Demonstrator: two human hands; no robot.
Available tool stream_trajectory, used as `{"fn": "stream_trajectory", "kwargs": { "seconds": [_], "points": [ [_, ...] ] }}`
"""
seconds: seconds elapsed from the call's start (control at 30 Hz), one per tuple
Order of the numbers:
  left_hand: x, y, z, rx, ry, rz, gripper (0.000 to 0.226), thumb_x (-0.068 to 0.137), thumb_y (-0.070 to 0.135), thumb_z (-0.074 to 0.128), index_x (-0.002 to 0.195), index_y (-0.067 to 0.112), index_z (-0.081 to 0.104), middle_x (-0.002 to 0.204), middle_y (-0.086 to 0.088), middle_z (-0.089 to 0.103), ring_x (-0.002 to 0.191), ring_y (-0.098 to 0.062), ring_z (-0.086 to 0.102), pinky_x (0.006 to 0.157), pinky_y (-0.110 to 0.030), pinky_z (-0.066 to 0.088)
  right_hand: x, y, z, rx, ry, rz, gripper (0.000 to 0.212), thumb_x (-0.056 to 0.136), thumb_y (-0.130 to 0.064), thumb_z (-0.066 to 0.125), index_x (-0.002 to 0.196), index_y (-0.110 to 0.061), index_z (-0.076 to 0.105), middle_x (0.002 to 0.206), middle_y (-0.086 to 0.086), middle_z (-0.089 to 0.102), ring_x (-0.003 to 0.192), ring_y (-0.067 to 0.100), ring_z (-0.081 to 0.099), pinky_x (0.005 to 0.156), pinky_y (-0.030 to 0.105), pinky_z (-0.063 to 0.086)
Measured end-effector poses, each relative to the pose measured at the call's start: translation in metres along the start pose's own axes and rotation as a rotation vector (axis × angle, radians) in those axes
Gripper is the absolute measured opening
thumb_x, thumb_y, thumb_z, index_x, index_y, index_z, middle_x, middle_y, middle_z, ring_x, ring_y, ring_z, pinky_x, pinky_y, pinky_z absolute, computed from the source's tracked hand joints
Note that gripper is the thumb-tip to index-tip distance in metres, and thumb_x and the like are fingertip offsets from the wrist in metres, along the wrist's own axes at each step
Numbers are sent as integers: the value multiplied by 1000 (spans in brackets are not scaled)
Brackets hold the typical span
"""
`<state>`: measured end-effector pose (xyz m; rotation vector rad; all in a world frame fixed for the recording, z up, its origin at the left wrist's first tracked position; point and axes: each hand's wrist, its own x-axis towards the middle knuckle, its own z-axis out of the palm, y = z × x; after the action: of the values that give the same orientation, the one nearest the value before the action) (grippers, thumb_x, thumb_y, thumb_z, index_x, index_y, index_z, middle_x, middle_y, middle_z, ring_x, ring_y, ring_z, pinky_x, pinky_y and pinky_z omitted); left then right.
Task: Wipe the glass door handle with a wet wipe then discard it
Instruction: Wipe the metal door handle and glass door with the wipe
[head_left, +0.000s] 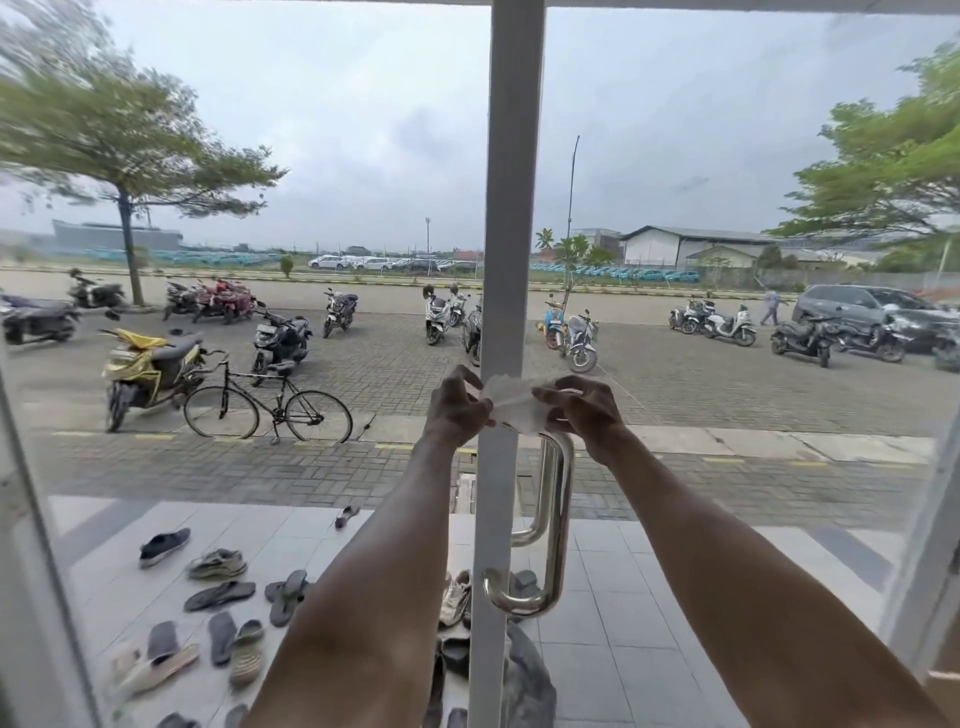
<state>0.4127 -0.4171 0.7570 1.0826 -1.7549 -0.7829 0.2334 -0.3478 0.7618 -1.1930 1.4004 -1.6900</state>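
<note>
A polished steel D-shaped handle (557, 525) is fixed to the glass door beside the white vertical door frame (511, 208). A thin white wet wipe (511, 402) is stretched between both hands, just above the top of the handle and in front of the frame. My left hand (457, 402) pinches its left edge and my right hand (584, 408) pinches its right edge. Both forearms reach up from the bottom of the view. The wipe hides the handle's upper mount.
Through the glass lie several shoes and sandals (218, 597) on the white tiled porch. A bicycle (267, 408) and parked motorbikes (280, 340) stand on the paved lot beyond. A white frame post (31, 545) runs along the left edge.
</note>
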Motion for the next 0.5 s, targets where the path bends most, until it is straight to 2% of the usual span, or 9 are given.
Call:
{"fn": "stream_trajectory", "kwargs": {
  "seconds": [0.1, 0.17, 0.27, 0.37, 0.47, 0.5],
  "points": [
    [9, -12, 0, -40, -14, -11, 26, 86, -9, 63, 90, 15, 52, 84, -18, 70, 71, -29, 75, 75, -50, 64, 14, 3, 8, -77, 50, -20, 16, 76, -5, 82, 85, -6, 69, 87, 17, 71, 56, 17, 70, 48, 26, 57],
    [13, -15, 0, -56, -39, -2, 25, 85, -13, 65, 87, 12, 59, 91, -20, 67, 76, -33, 73, 76, -53, 63, 22, 4, 10, -165, 86, -44, 19, 76, -7, 83, 90, -5, 70, 89, 21, 72, 56, 20, 68, 48, 28, 59],
    [25, -21, 4, -59, -63, -13, 27, 83, -15, 65, 95, 7, 74, 97, -20, 67, 82, -33, 70, 81, -51, 63, 40, 8, 16, -376, 171, -117, 29, 76, -15, 84, 102, -7, 72, 95, 18, 74, 71, 23, 71, 56, 26, 59],
    [33, -28, 11, -37, -119, -58, 32, 81, -9, 70, 109, 6, 76, 87, -12, 68, 76, -26, 70, 83, -43, 63, 50, 13, 17, -687, 249, -169, 32, 73, -26, 85, 102, -18, 73, 91, 5, 77, 82, 17, 71, 61, 11, 49],
    [32, -36, 18, -22, -152, -71, 36, 78, 1, 80, 113, 9, 73, 85, -8, 71, 73, -20, 70, 76, -32, 62, 54, 19, 18, -927, 303, -200, 36, 74, -21, 81, 109, -21, 70, 102, 2, 75, 97, 21, 70, 79, 25, 54],
    [31, -38, 19, -19, -148, -58, 36, 78, 5, 82, 112, 11, 74, 85, -7, 72, 72, -19, 70, 74, -30, 61, 53, 19, 21, -973, 341, -261, 33, 76, -17, 77, 109, -20, 70, 105, 3, 74, 98, 24, 69, 80, 27, 54]
  ]
}}
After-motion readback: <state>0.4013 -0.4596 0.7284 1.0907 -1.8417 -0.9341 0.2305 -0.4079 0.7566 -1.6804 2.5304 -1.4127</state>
